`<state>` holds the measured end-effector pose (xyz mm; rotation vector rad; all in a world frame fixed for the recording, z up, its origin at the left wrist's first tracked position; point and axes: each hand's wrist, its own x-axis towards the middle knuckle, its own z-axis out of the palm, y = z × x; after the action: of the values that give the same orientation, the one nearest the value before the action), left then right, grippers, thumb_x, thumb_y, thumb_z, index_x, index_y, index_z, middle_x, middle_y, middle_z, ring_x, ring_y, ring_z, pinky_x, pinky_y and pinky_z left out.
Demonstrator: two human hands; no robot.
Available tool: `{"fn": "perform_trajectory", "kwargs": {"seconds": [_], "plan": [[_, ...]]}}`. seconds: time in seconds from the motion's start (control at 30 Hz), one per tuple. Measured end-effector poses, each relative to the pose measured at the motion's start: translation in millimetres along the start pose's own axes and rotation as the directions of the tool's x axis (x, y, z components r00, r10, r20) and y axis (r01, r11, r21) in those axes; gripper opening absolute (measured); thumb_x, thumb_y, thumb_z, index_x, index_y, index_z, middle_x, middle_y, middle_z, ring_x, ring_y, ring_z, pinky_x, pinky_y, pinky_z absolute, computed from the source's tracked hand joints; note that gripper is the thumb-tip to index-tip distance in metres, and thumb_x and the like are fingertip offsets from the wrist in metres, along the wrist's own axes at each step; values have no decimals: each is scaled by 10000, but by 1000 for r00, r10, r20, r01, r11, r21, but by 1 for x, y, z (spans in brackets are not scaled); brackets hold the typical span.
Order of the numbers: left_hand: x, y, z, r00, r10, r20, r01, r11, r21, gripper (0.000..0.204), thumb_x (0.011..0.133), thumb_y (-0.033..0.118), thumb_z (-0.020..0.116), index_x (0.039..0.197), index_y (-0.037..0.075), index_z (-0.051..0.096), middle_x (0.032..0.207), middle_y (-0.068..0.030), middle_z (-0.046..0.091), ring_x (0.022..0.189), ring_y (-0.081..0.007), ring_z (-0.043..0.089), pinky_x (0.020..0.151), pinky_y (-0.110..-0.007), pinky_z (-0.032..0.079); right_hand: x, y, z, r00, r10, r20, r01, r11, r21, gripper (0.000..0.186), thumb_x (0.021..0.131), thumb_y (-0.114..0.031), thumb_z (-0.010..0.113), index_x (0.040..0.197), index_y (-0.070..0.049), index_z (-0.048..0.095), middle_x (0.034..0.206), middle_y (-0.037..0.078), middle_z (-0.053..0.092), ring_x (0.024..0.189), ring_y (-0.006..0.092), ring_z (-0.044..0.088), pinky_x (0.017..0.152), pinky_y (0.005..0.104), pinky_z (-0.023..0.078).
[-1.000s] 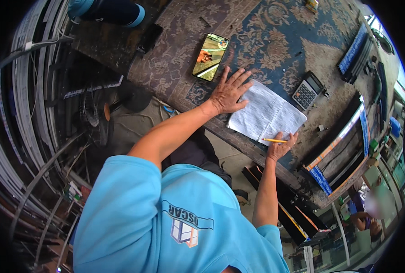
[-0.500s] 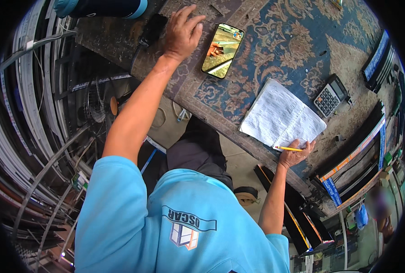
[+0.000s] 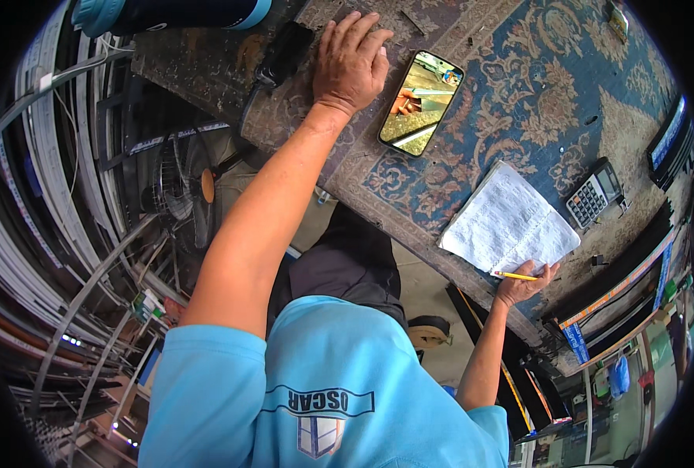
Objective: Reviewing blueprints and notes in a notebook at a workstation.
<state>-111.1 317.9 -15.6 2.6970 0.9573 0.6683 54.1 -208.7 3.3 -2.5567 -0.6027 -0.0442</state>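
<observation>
My left hand (image 3: 350,72) lies palm down on the patterned table covering, fingers stretched out, holding nothing. Just to its right is a smartphone (image 3: 421,103) with a lit screen, which the hand does not touch. On the right, my right hand (image 3: 523,288) rests at the near corner of an open notebook (image 3: 511,214) filled with handwriting. A yellow pencil (image 3: 512,275) is held in its fingers, lying nearly level over the page's lower edge. To the right of the notebook sits a grey calculator (image 3: 589,201) with a dark display.
A dark blue bottle (image 3: 183,14) lies at the far left, near a black object (image 3: 284,54). Dark profile pieces (image 3: 624,273) stand along the table's right side. A fan (image 3: 177,183) and racks of long strips (image 3: 58,195) fill the left.
The view has shifted, so the table things appear farther right and lower. My left hand's fingers now lie flatter on the table. My right hand still holds the pencil by the notebook.
</observation>
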Motion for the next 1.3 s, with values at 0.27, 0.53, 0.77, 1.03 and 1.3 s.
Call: {"fn": "perform_trajectory", "kwargs": {"seconds": [0.27, 0.53, 0.77, 1.03, 1.3], "plan": [[1, 1, -1, 999, -2, 32, 0, 999, 45, 309, 900, 241, 607, 1204, 232, 660, 1396, -18, 575, 1383, -272, 464, 1206, -536, 277, -1, -1, -1, 1000, 7, 9, -7, 1000, -19, 422, 988, -146, 610, 1361, -87, 423, 1589, 232, 374, 1513, 389, 314, 1245, 510, 235], [1, 2, 0, 999, 4, 32, -5, 1000, 27, 312, 907, 239, 597, 1215, 234, 651, 1401, -29, 569, 1383, -277, 462, 1210, -542, 276, 0, -3, 1, 1000, 26, -5, -26, 1000, 9, 415, 988, -149, 609, 1352, -75, 425, 1585, 239, 374, 1511, 386, 315, 1243, 510, 240], [6, 10, -13, 997, 2, 80, -6, 999, 49, 334, 927, 218, 580, 1254, 167, 626, 1430, -93, 558, 1383, -334, 460, 1200, -546, 285, 0, -5, -2, 1000, 27, 10, -27, 1000, 3, 421, 995, -174, 614, 1354, -72, 419, 1583, 237, 370, 1511, 379, 312, 1243, 509, 237], [10, 17, -16, 997, 27, 74, -32, 997, 69, 326, 920, 193, 578, 1227, 96, 623, 1419, -145, 567, 1360, -377, 479, 1166, -543, 328, 0, -4, -2, 1000, 17, -18, -18, 1000, -13, 451, 997, -249, 657, 1338, -62, 430, 1574, 242, 386, 1482, 381, 354, 1211, 482, 285], [3, 3, -2, 996, 83, 8, -84, 993, 86, 314, 939, 228, 557, 1232, 181, 660, 1407, -59, 580, 1369, -296, 472, 1178, -471, 318, 2, -7, 0, 997, -3, -78, -3, 998, -68, 411, 971, -222, 679, 1291, -32, 505, 1534, 241, 459, 1441, 409, 422, 1184, 492, 332]]}}
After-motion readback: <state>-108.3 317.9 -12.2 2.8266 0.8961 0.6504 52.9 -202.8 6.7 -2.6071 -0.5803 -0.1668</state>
